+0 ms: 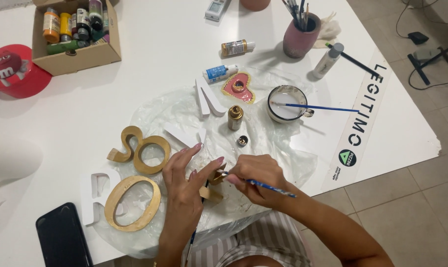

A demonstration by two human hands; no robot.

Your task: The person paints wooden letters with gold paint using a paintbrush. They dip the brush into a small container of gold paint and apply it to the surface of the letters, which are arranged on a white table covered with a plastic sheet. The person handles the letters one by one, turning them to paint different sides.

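Gold paint covers the round letters (133,202) on the white table (155,54), the brush (263,186) has a blue handle, the heart dish (238,87) is pink, and the phone (62,237) is black.

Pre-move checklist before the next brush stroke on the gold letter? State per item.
1. Left hand steadies the letter: ok.
2. Right hand grips the brush: ok.
3. Brush tip on the letter: ok.
4. Plastic sheet under the work: ok.
5. Gold paint bottle open, cap beside it: ok.
6. Paint left on the tip: cannot tell.
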